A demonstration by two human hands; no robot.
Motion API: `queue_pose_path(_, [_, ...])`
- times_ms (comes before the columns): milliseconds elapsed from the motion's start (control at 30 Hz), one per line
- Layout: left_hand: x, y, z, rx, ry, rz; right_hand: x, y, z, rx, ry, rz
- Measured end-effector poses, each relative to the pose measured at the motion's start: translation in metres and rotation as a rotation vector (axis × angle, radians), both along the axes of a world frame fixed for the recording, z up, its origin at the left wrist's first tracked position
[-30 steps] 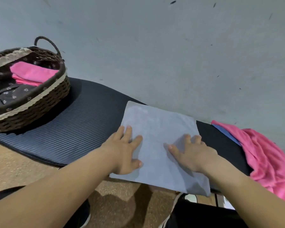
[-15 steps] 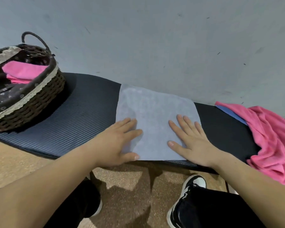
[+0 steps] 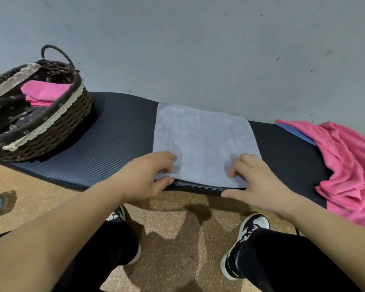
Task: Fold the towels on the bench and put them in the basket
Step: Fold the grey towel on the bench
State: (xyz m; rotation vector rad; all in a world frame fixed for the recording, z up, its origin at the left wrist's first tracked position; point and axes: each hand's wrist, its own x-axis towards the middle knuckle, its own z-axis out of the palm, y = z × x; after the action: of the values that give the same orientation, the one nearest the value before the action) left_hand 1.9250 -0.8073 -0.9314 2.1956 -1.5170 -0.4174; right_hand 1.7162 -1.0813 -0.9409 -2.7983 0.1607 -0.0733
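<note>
Head view. Step in hand: folding of grey towel (image 3: 202, 140), flat on worktop (image 3: 118, 144), right of basket (image 3: 61, 133). Left hand (image 3: 148, 178) and right hand (image 3: 261, 182) curled over its near corners, thumbs below the edge, pinching cloth. Next, probably: lift near edge, lay onto far edge, match corners. Unfolded pink towels (image 3: 350, 165) farther right of basket.

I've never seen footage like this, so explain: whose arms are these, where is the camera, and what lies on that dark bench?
No machine here: a person wears one camera on the head, looking down at their own arms. The left hand and right hand each pinch a near corner of a pale blue towel spread on the bench. At the left stands a wicker basket with a folded pink towel inside. At the right a crumpled pink towel lies over a blue cloth.
</note>
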Motion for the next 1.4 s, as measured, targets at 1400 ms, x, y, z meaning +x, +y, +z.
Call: queue_pose_path(1400, [0.065, -0.065, 0.009, 0.124, 0.048, 0.485, 0.066, -0.074, 0.018, 0.539, 0.079, -0.691])
